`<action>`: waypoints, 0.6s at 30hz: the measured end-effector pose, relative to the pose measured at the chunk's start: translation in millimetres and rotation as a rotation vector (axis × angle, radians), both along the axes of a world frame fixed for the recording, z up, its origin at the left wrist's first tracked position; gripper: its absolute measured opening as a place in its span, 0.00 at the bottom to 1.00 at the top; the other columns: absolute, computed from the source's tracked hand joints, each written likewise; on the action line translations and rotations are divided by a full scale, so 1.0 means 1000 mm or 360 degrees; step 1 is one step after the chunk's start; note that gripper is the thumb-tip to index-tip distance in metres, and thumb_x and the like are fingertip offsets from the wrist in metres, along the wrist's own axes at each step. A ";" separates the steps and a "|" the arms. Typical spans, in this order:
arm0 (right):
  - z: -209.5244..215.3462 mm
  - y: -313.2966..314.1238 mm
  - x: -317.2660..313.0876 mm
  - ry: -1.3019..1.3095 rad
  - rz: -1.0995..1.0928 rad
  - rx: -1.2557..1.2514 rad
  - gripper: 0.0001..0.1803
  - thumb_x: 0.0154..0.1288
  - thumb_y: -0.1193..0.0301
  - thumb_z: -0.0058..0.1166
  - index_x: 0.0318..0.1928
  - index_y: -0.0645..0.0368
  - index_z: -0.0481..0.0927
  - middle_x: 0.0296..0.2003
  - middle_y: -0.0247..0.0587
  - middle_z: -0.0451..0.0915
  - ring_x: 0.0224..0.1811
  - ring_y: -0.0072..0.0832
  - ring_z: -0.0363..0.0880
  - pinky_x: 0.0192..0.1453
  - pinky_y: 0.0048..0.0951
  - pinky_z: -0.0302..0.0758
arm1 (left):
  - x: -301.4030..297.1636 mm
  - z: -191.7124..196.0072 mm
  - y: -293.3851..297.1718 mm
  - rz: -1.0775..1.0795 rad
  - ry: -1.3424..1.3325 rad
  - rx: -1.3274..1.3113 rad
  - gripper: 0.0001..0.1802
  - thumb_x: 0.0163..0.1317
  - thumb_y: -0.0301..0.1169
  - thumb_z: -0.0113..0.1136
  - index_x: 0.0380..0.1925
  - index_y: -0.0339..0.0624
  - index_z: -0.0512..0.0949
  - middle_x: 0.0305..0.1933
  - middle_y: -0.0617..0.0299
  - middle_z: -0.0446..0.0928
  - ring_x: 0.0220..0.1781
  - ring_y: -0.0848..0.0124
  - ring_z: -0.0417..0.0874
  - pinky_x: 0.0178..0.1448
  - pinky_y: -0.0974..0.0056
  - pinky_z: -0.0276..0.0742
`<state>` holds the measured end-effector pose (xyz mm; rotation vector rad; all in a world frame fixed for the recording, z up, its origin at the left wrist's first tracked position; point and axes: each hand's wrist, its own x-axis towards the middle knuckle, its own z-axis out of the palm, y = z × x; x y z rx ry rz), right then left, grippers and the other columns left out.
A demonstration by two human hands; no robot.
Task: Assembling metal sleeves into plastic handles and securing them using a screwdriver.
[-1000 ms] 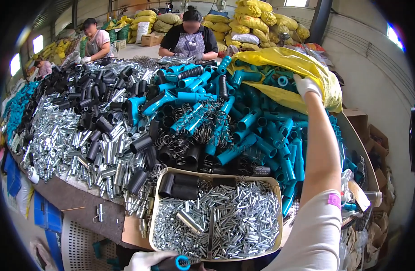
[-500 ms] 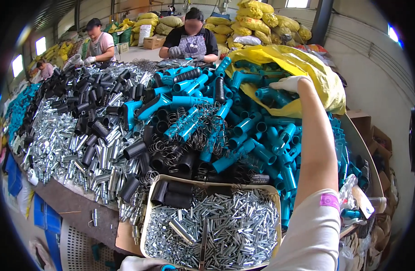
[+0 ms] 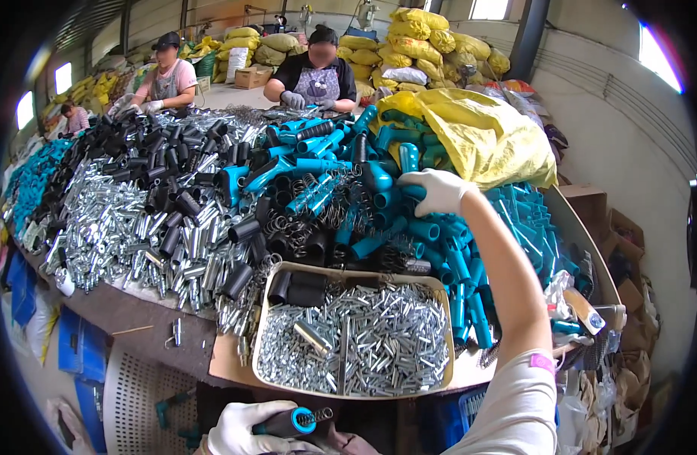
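In my gloved left hand [image 3: 246, 430], at the bottom, is a teal-and-black tubular housing [image 3: 304, 421]. A dark coil spring [image 3: 318, 415] sticks out of its open end. My gloved right hand [image 3: 439, 192] reaches over the pile of teal plastic housings [image 3: 458, 258], its fingers curled around a teal housing [image 3: 414, 192] that they partly cover. Between me and the pile stands a cream tray [image 3: 448, 334] with small metal pins [image 3: 394, 334], several black sleeves [image 3: 307, 290] and a larger metal tube [image 3: 313, 337]. Loose coil springs [image 3: 295, 227] lie tangled on the housings.
A yellow woven sack [image 3: 492, 144] lies over the teal pile's far right. Metal tubes [image 3: 98, 235] and black sleeves [image 3: 178, 144] cover the table's left. Two people [image 3: 318, 76] [image 3: 166, 80] work across the table. Blue crates [image 3: 79, 349] stand below its left edge.
My right hand has come back from the sack's opening, nearer and to the left. My left hand has risen further into view, showing the housing and its spring. The view has shifted slightly.
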<state>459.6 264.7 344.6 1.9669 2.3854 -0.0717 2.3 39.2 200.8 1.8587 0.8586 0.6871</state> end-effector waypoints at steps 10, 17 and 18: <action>-0.038 -0.151 -0.079 0.0667 0.0118 0.1207 0.36 0.57 0.80 0.61 0.68 0.49 0.72 0.57 0.49 0.78 0.57 0.46 0.78 0.61 0.36 0.74 | -0.028 -0.005 -0.038 -0.0086 -0.0087 -0.0070 0.39 0.51 0.50 0.77 0.56 0.32 0.78 0.44 0.48 0.85 0.47 0.62 0.88 0.53 0.65 0.80; -0.126 -0.299 -0.228 0.3301 -0.0074 0.0729 0.62 0.61 0.52 0.68 0.79 0.49 0.34 0.45 0.47 0.76 0.41 0.36 0.79 0.46 0.39 0.78 | -0.007 -0.016 -0.058 -0.0191 0.0003 -0.0046 0.33 0.57 0.42 0.74 0.57 0.36 0.77 0.39 0.45 0.84 0.43 0.64 0.89 0.47 0.64 0.81; -0.137 -0.309 -0.246 0.3547 -0.0119 0.0622 0.57 0.63 0.53 0.66 0.80 0.38 0.37 0.49 0.45 0.74 0.41 0.33 0.78 0.51 0.43 0.77 | -0.005 -0.018 -0.059 -0.0233 0.0078 -0.0024 0.33 0.57 0.44 0.73 0.58 0.36 0.76 0.39 0.45 0.83 0.42 0.62 0.89 0.45 0.63 0.81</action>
